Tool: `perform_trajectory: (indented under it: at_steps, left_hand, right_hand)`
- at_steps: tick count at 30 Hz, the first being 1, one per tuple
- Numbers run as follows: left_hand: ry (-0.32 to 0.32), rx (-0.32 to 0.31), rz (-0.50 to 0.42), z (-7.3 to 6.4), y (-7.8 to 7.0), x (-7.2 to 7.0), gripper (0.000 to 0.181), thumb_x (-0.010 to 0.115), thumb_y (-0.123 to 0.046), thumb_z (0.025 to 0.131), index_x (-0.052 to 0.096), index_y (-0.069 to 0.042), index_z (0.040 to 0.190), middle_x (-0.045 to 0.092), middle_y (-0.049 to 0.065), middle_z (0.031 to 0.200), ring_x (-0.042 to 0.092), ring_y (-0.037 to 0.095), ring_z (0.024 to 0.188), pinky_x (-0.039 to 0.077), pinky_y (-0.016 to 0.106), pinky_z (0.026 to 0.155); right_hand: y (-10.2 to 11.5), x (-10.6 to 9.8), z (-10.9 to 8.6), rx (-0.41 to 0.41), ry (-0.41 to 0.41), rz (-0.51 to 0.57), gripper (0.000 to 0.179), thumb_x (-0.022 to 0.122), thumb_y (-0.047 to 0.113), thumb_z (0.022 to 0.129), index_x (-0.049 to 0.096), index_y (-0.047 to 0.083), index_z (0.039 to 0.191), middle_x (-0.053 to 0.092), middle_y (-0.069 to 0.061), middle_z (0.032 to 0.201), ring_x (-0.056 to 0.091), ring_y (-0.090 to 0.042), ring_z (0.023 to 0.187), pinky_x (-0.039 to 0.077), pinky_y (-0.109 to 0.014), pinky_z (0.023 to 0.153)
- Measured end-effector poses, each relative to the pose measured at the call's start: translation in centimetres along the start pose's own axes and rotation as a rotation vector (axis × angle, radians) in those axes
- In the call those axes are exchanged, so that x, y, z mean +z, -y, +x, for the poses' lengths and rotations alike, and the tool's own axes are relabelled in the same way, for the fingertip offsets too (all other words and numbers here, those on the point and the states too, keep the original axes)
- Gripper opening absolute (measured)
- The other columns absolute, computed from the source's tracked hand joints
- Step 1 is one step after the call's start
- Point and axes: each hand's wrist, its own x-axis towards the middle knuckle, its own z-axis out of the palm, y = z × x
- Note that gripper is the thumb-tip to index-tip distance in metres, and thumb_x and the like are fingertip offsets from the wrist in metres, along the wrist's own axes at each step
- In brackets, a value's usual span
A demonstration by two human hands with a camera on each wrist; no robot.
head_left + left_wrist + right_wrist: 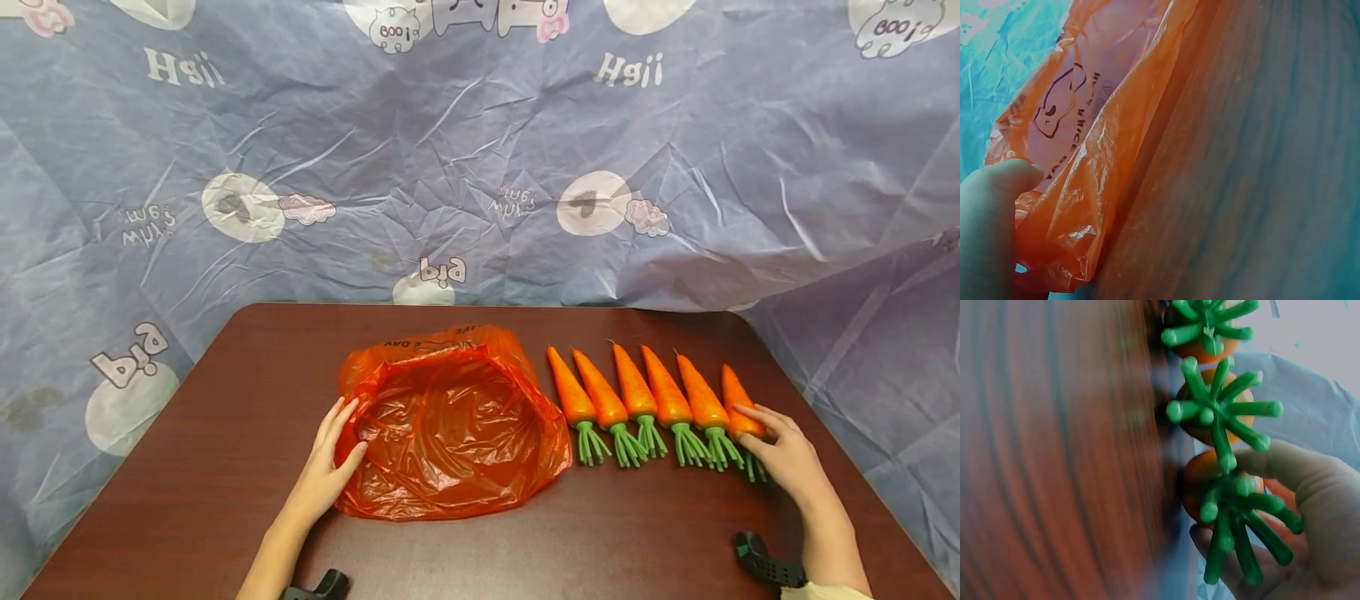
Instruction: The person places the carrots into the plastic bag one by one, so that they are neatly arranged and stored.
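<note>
An orange-red plastic bag lies on the table with its wide mouth facing me. At its left rim is my left hand, thumb over the edge and fingers along the side, holding the film. In the left wrist view the thumb lies on the bag, beside black printing. On the right, my right hand grips the rightmost carrot near its thick end, thumb and fingers on opposite sides. Its green stems point toward the wrist camera, and the hand partly hides its body.
Several more carrots lie in a row between the bag and my right hand, tips away from me, green stems toward me. The brown table ends at a patterned blue-grey cloth behind and beside it.
</note>
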Motion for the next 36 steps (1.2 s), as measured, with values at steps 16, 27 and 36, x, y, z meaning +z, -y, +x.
perform_trajectory:
  at_steps: [16, 27, 36]
  left_hand:
    - [-0.051, -0.005, -0.036, -0.3, -0.4, -0.1, 0.056, 0.054, -0.009, 0.090, 0.033, -0.019, 0.140, 0.024, 0.016, 0.146, 0.022, 0.019, 0.133, 0.024, 0.065, 0.099]
    - [-0.073, -0.015, -0.022, -0.4, -0.4, -0.1, 0.055, 0.053, -0.010, 0.090, 0.034, -0.020, 0.140, 0.027, 0.013, 0.145, 0.020, -0.004, 0.129, 0.025, 0.044, 0.109]
    - [-0.090, 0.001, -0.010, -0.2, -0.4, 0.1, 0.051, 0.048, -0.006, 0.092, 0.034, -0.016, 0.140, 0.029, 0.012, 0.144, 0.025, 0.007, 0.130, 0.017, 0.006, 0.101]
  right_hand:
    - [0.1, -0.8, -0.3, -0.042, -0.011, -0.124, 0.047, 0.064, 0.026, 0.084, 0.056, -0.005, 0.118, 0.044, -0.029, 0.121, 0.046, -0.043, 0.098, 0.036, -0.031, 0.071]
    - [1.1, -1.9, -0.5, -0.058, -0.011, -0.146, 0.045, 0.064, 0.026, 0.083, 0.057, -0.003, 0.117, 0.047, -0.028, 0.120, 0.052, -0.004, 0.086, 0.040, -0.031, 0.070]
    - [3.1, -2.6, -0.5, -0.117, -0.076, -0.097, 0.043, 0.062, 0.020, 0.084, 0.055, -0.006, 0.118, 0.044, -0.031, 0.124, 0.039, -0.051, 0.107, 0.030, -0.062, 0.082]
